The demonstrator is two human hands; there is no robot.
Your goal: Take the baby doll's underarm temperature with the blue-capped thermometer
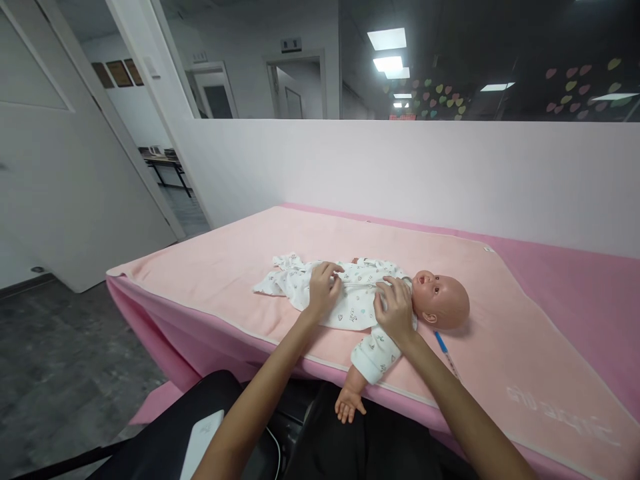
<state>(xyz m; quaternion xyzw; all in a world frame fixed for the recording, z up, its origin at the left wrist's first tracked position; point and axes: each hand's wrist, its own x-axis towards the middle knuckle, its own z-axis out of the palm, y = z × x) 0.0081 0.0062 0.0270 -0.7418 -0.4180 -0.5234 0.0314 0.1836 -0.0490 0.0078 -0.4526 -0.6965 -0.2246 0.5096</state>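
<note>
Touching doll (356,308), blue-tipped stick (442,345) nearby, pink blanket (510,340) beneath

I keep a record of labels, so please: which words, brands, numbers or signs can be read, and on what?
No text is legible.
Pink blanket, white lettering: too faint.
Blanket tag: too small.
Doorway sign: too blurred.
Blue-ended stick, markings: too small.
Patterned clothing: details too small.
</note>
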